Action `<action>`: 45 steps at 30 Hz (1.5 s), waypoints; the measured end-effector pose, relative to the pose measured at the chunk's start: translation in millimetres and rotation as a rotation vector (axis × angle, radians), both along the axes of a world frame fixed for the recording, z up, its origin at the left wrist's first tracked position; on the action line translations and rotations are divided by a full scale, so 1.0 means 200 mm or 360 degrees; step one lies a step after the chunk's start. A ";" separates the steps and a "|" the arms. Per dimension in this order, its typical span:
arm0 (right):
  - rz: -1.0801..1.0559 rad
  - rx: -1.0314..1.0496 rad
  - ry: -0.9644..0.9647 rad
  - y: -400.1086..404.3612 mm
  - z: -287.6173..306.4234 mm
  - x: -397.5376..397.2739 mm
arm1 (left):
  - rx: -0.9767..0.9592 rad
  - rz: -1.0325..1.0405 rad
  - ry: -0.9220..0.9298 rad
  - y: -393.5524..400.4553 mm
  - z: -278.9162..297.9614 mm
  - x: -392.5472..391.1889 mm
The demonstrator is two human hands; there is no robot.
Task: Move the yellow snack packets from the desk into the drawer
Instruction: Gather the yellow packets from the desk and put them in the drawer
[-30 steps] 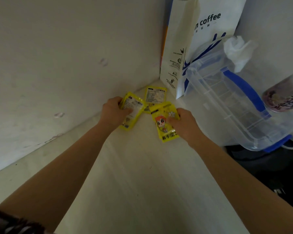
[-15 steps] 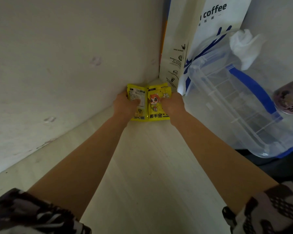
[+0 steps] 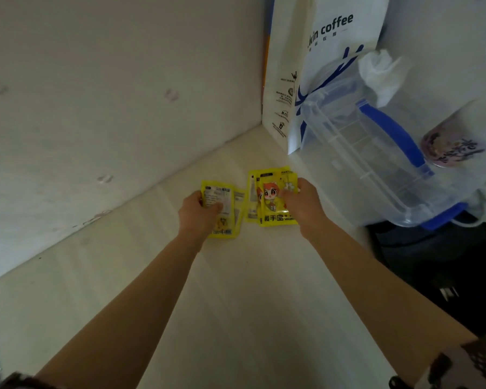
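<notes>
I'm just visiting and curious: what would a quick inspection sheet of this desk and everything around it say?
Surface: pale desk set in a white-walled corner.
Job's things: yellow packets in two bunches, the left bunch text side up, the right bunch showing a cartoon face; no drawer in view.
Clutter: coffee bag upright in the corner; clear box with blue handle tilted against it; tissue; patterned cup.
Hands: left hand grips the left bunch; right hand grips the right bunch.
Cables: nothing seen.
Surroundings: dark bag beside the desk.
</notes>
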State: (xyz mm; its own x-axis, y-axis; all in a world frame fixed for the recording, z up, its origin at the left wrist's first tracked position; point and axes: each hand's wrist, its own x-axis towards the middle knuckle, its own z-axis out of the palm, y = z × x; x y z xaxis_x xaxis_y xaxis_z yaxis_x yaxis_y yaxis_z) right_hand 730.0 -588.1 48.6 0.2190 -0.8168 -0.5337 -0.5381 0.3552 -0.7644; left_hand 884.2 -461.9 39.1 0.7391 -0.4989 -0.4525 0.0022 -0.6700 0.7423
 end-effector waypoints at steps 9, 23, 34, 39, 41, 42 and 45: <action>0.0217 0.0004 0.0039 0.49 0.11 -0.35 | -0.0005 0.0184 0.0063 0.50 0.07 -0.32; 0.0011 0.0152 -0.0017 1.22 0.26 -0.74 | -0.0141 0.0171 0.0328 1.08 0.25 -0.73; -0.0318 0.0014 0.0069 1.82 0.31 -0.78 | -0.0173 -0.0318 0.0330 1.49 0.22 -0.69; -0.0471 0.0023 0.0098 2.13 0.34 -0.78 | -0.0180 -0.0553 0.0402 1.69 0.25 -0.71; -0.0576 0.0046 0.0084 2.25 0.37 -0.81 | -0.0179 -0.0680 0.0404 1.76 0.28 -0.74; -0.0629 0.0053 0.0071 2.31 0.38 -0.83 | -0.0182 -0.0736 0.0408 1.80 0.30 -0.76; -0.0780 0.0054 0.0046 2.49 0.39 -0.93 | -0.0158 -0.0906 0.0395 1.87 0.32 -0.84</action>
State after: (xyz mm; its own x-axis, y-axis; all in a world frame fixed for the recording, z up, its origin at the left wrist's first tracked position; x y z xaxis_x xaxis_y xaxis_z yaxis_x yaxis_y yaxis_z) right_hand 544.6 -90.4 127.6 -0.2019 -0.8020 -0.5621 -0.3223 0.5964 -0.7351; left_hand 717.0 -87.5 103.6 0.2240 -0.8318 -0.5079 -0.1544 -0.5448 0.8242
